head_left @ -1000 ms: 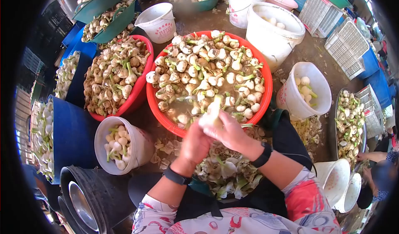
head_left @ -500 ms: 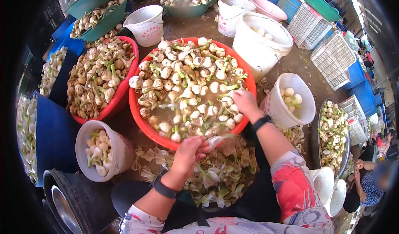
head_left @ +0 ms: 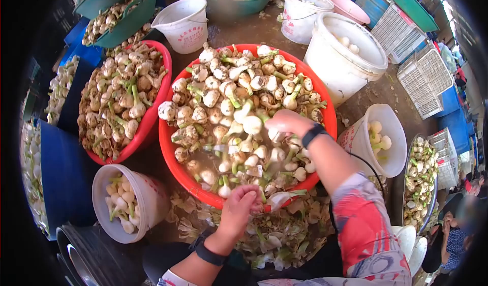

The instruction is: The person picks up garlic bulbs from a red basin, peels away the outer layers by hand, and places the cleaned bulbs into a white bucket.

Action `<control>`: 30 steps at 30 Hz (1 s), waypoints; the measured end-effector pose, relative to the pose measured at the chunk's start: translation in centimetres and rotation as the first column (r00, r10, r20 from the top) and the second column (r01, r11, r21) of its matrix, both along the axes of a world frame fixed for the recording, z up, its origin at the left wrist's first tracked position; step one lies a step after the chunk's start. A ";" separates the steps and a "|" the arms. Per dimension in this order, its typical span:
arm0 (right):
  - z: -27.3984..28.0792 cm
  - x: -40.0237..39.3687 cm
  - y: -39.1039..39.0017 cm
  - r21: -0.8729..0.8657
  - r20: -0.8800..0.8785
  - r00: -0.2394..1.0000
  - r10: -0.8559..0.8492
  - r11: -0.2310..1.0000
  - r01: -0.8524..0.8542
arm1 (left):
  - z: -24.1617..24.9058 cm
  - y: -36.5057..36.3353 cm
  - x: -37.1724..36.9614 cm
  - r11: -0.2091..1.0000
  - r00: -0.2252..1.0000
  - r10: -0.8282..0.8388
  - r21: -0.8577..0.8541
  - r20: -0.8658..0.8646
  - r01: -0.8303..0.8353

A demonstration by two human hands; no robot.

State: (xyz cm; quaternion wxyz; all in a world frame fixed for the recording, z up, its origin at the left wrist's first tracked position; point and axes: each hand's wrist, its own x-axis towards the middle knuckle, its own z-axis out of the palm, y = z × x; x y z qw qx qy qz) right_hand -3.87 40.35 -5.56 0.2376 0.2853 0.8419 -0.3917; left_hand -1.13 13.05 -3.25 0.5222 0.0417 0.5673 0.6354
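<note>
A red basin (head_left: 168, 165) of garlic bulbs in murky water stands in front of me. My right hand (head_left: 288, 123) reaches over its right half, fingers curled down around a white garlic bulb (head_left: 275, 134) among the others. At the near rim, my left hand (head_left: 240, 204) has its fingers pinched together; whatever they hold is too small to make out. Just right of those fingertips, a pale strip of garlic skin (head_left: 282, 199) with a green end overlaps the rim. Loose peelings (head_left: 274, 237) lie heaped on the ground below.
Left of the basin stand a red tub (head_left: 166, 77) of unpeeled garlic and a white bucket (head_left: 155, 200) of peeled bulbs. Another white bucket (head_left: 394, 159) with bulbs is at right, a larger one (head_left: 335, 77) behind. White crates (head_left: 424, 80) and a seated person (head_left: 455, 237) are far right.
My right hand has moved inward from the basin's right side toward the middle bulbs. My left hand is now over the near rim. The view has shifted slightly.
</note>
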 end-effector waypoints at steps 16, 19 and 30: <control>10.9 14.5 -17.6 0.038 -0.611 0.791 0.026 0.999 -0.003 | 4.1 -2.7 2.6 0.934 0.846 0.291 0.322 -0.447 -0.152; 11.4 15.2 -17.4 0.265 -0.603 0.744 0.288 0.952 -0.154 | 4.5 -3.4 2.9 0.955 0.826 0.226 0.283 -0.516 -0.084; 11.0 14.9 -16.4 0.137 -0.605 0.769 0.206 0.979 -0.154 | 4.5 -2.9 1.0 0.977 0.784 0.121 0.214 -0.608 0.015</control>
